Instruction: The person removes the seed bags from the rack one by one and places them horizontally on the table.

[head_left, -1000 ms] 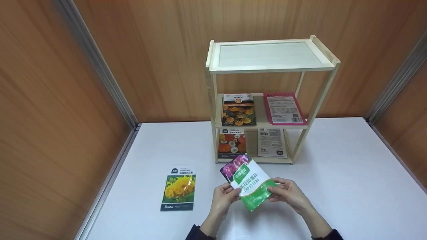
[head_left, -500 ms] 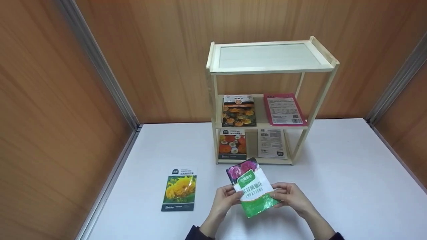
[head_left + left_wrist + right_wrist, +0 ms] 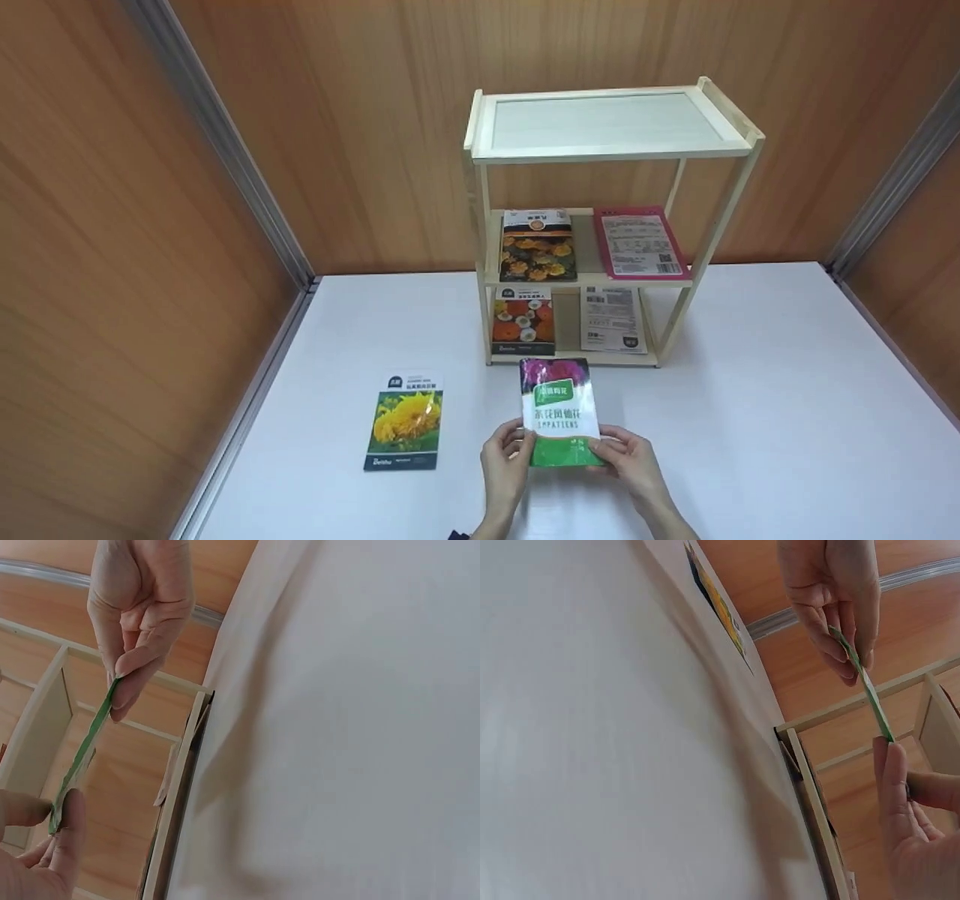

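Note:
A seed packet [image 3: 559,412] marked "Impatiens", purple at the top, white in the middle and green below, is held up over the table in front of the shelf. My left hand [image 3: 506,466] pinches its left edge between thumb and fingers. On the opposite edge my right hand [image 3: 631,463] does the same. Both wrist views show the packet edge-on as a thin green strip [image 3: 84,746], with a hand at each end and its shadow on the white table below. A sunflower seed packet [image 3: 405,421] lies flat on the table to the left.
Behind the hands stands a small wooden shelf [image 3: 611,156]. Its middle tier bears an orange-flower packet [image 3: 537,247] and a pink-edged packet [image 3: 641,244]. Another flower packet [image 3: 523,322] and a white printed packet [image 3: 613,321] lie below. Wood-grain walls [image 3: 375,135] enclose the table [image 3: 750,420].
The impatiens packet has turned from a leftward tilt to nearly upright, and both hands still hold its sides. The packets on the shelf and table have stayed put.

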The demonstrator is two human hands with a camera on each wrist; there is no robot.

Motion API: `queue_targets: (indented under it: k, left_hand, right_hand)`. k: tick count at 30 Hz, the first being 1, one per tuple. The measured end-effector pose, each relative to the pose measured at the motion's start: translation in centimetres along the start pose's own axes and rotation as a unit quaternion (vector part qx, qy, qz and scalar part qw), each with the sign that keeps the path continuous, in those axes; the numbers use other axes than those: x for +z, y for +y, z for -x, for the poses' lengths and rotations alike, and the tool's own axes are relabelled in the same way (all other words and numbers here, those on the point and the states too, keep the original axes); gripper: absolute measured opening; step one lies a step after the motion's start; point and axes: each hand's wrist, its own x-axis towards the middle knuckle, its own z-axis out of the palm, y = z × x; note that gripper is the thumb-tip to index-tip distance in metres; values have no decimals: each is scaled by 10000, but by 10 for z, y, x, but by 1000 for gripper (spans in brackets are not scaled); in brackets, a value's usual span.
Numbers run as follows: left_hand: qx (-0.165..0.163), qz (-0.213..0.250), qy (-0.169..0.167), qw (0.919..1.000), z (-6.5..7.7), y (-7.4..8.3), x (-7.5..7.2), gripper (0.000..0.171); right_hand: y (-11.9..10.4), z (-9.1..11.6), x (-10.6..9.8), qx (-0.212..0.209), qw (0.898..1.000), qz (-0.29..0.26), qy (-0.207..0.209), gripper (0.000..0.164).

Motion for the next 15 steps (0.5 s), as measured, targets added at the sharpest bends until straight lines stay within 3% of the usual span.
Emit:
queue_targets:
  k: [6,10,15]
  left_hand:
    - [-33,-465,183,9987,-3,-4,-10,22]
    - [25,-979,285,9948,-6,-8,-19,22]
    - [-58,-1615,256,9865,-15,-12,-32,23]
  right_hand:
    - [6,0,12,49,9993,341,134,39]
    - [5,-2,21,-102,9947,997,235,34]
    - [4,-9,34,-409,9834,1767,-36,25]
